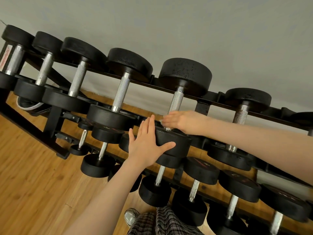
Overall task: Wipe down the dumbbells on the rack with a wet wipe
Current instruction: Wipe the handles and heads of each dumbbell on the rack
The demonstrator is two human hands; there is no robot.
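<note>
bracing dumbbell with flat left hand; right hand pinches wipe at handle.

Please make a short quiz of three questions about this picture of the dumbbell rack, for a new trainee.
1. True or false: the left hand lies flat, fingers straight, on the near weight head of a top-row dumbbell.
2. Where does the right hand hold the wet wipe? A) on the wooden floor B) at the lower end of that dumbbell's handle, on top of the near head C) on the bottom row
3. Fill in: the rack stands on a ____ floor.

Key: 1 true; 2 B; 3 wooden.
</note>
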